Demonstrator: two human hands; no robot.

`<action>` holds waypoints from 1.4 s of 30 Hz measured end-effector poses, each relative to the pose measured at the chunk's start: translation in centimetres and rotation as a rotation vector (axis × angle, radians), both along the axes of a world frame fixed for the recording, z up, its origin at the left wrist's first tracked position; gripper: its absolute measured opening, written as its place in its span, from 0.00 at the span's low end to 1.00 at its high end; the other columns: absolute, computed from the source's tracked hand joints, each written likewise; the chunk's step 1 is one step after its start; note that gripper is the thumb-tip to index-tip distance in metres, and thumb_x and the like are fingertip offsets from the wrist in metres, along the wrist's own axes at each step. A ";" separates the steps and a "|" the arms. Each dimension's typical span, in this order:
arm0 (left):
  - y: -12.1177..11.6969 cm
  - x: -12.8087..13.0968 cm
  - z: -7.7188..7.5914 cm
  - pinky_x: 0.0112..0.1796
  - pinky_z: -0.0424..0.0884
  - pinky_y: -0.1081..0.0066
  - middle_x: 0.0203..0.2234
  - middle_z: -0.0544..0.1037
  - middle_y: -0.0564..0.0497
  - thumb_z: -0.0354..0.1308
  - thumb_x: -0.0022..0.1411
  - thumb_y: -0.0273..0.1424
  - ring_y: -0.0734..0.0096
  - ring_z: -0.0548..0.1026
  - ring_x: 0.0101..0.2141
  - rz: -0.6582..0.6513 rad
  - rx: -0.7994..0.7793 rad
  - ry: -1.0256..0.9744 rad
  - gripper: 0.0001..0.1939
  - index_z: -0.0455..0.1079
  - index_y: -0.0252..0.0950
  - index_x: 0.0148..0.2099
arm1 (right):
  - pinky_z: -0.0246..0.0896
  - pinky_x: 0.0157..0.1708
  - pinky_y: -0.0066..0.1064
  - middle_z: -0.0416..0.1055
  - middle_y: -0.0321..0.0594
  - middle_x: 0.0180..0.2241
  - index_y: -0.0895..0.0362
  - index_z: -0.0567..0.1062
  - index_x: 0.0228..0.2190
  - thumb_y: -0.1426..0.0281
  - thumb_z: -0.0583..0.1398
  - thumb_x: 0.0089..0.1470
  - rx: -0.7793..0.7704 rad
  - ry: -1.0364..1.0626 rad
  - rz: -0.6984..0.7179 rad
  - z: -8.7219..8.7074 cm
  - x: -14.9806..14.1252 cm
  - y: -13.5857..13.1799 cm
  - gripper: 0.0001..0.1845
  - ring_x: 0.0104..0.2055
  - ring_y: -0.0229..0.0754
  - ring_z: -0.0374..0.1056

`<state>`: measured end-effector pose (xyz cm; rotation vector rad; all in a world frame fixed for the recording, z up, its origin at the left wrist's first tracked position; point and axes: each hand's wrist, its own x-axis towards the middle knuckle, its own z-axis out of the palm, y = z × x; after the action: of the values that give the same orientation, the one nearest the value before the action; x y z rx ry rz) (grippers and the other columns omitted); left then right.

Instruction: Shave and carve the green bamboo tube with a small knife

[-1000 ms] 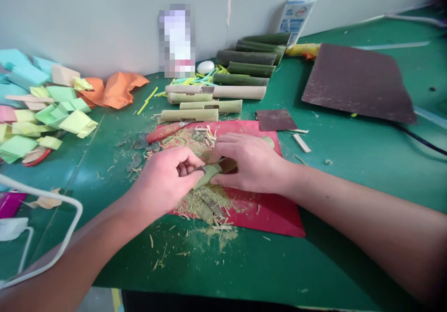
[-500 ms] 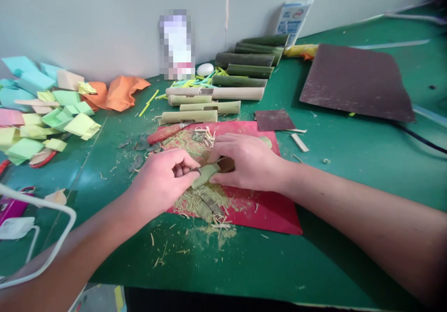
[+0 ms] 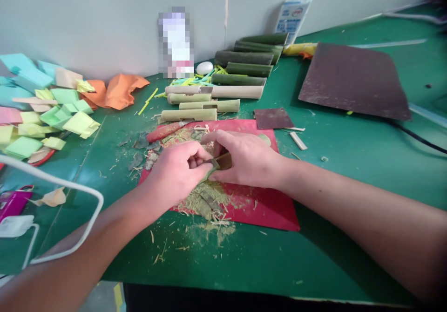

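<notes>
My right hand (image 3: pixel 251 157) grips a short green bamboo piece (image 3: pixel 224 162) above the red sheet (image 3: pixel 265 209), thumb and fingers on either side of its cut, brownish hollow. My left hand (image 3: pixel 176 168) is closed at the near left end of the same bamboo, pinching a small dark scrap that looks like sandpaper against its surface; most of this scrap is hidden by the fingers. Pale shavings and dust (image 3: pixel 202 199) lie under and around both hands. A red-handled knife (image 3: pixel 167 131) rests just beyond the left hand.
Several bamboo tubes (image 3: pixel 190 115) lie in rows behind the red sheet. Brown sandpaper-like sheets, one small (image 3: pixel 273 118) and one large (image 3: pixel 356 81), are at the right. Folded paper pieces (image 3: pixel 57 102) are heaped left. A white cable (image 3: pixel 94 209) loops over my left forearm.
My left hand has slid right and slightly away along the bamboo, closer to my right hand, covering more of the green surface. My right hand keeps its hold. The camera view shifts slightly.
</notes>
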<state>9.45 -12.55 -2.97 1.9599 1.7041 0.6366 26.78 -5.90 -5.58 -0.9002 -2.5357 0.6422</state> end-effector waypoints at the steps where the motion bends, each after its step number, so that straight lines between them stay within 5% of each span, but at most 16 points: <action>1: 0.0 0.0 0.0 0.23 0.62 0.76 0.22 0.72 0.55 0.59 0.54 0.28 0.77 0.66 0.22 -0.013 -0.003 -0.012 0.02 0.72 0.35 0.32 | 0.49 0.26 0.27 0.73 0.33 0.32 0.55 0.65 0.48 0.67 0.65 0.39 0.004 -0.005 0.000 0.0 0.0 0.0 0.32 0.36 0.41 0.68; 19: -0.9 -1.3 -0.3 0.22 0.60 0.75 0.21 0.70 0.55 0.58 0.56 0.32 0.77 0.65 0.21 0.059 -0.072 0.064 0.05 0.72 0.37 0.35 | 0.50 0.27 0.29 0.74 0.36 0.35 0.54 0.65 0.51 0.62 0.65 0.41 0.039 -0.018 0.008 -0.1 0.0 0.1 0.34 0.38 0.43 0.68; 37: 0.2 -0.5 -0.8 0.24 0.61 0.75 0.22 0.71 0.54 0.58 0.55 0.29 0.76 0.66 0.23 -0.042 0.012 -0.057 0.04 0.72 0.35 0.34 | 0.52 0.29 0.29 0.73 0.37 0.36 0.53 0.64 0.52 0.64 0.65 0.41 0.029 -0.039 0.007 0.0 -0.1 0.1 0.35 0.38 0.43 0.68; 42: -0.6 -1.3 -0.7 0.23 0.61 0.75 0.21 0.70 0.54 0.59 0.55 0.30 0.76 0.65 0.23 0.040 -0.039 -0.018 0.05 0.73 0.36 0.35 | 0.51 0.29 0.29 0.74 0.35 0.35 0.52 0.66 0.51 0.62 0.66 0.40 0.040 -0.028 -0.009 -0.1 -0.1 0.1 0.34 0.39 0.44 0.68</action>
<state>8.16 -13.20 -3.63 1.8922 1.7356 0.6294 26.72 -5.84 -5.64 -0.9123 -2.5590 0.5782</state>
